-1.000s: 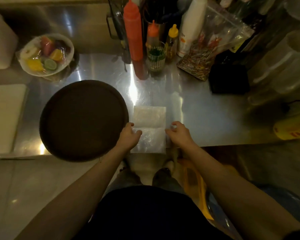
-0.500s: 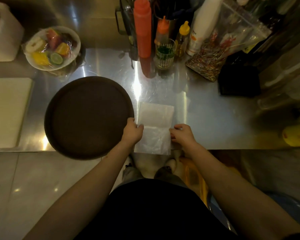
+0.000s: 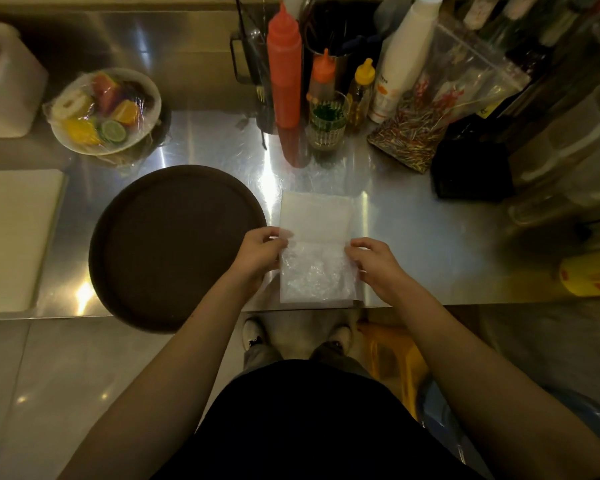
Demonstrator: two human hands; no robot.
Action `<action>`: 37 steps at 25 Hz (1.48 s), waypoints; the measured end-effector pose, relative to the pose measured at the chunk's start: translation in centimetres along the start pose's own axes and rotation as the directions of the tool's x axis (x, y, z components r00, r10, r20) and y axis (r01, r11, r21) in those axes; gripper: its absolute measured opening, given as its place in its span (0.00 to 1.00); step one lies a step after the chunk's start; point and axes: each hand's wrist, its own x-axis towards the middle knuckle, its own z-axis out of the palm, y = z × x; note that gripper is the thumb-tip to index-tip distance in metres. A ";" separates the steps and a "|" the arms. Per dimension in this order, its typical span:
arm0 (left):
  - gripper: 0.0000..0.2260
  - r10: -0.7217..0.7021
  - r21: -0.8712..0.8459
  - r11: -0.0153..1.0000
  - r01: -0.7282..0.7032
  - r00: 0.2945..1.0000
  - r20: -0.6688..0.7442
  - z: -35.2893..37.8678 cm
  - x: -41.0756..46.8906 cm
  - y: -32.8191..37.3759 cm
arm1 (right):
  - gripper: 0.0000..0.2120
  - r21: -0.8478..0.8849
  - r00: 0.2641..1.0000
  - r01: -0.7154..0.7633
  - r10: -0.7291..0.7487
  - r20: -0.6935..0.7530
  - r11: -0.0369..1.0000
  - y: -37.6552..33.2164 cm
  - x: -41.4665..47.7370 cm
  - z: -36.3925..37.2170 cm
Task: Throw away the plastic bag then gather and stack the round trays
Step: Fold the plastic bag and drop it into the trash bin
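Observation:
A clear, whitish plastic bag [image 3: 315, 244] lies flat on the steel counter [image 3: 430, 244] near its front edge, folded across the middle. My left hand [image 3: 260, 252] pinches the bag's left edge at the fold. At the right edge my right hand [image 3: 373, 261] has its fingers curled on the bag. A large dark brown round tray [image 3: 174, 244] rests just left of the bag, its near rim hanging over the counter edge.
At the back stand red, orange and yellow squeeze bottles [image 3: 284, 64], a glass [image 3: 327, 121], a white bottle and a bag of sticks [image 3: 430, 109]. A wrapped fruit plate [image 3: 106, 110] sits back left, a pale board [image 3: 13, 237] far left, a black box [image 3: 471, 171] right.
Both hands have slid up the bag's sides to the fold line and pinched its edges. The view has shifted slightly; the tray has not moved.

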 end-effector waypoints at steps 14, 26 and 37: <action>0.12 0.112 -0.098 0.990 -0.096 0.979 0.168 -5.1 -2.1 5.9 | 0.14 0.232 0.944 0.203 -0.253 0.213 0.951 -6.8 -2.0 -0.9; 0.09 0.212 -0.231 0.957 -0.173 0.965 0.155 -6.5 -2.7 8.3 | 0.13 0.358 0.877 0.272 -0.384 0.289 0.893 -10.0 -3.6 -1.1; 0.13 0.126 -0.297 0.953 -0.058 0.969 0.215 -6.3 -4.0 8.7 | 0.21 0.299 0.850 0.374 -0.454 0.268 0.878 -11.1 -4.2 -0.5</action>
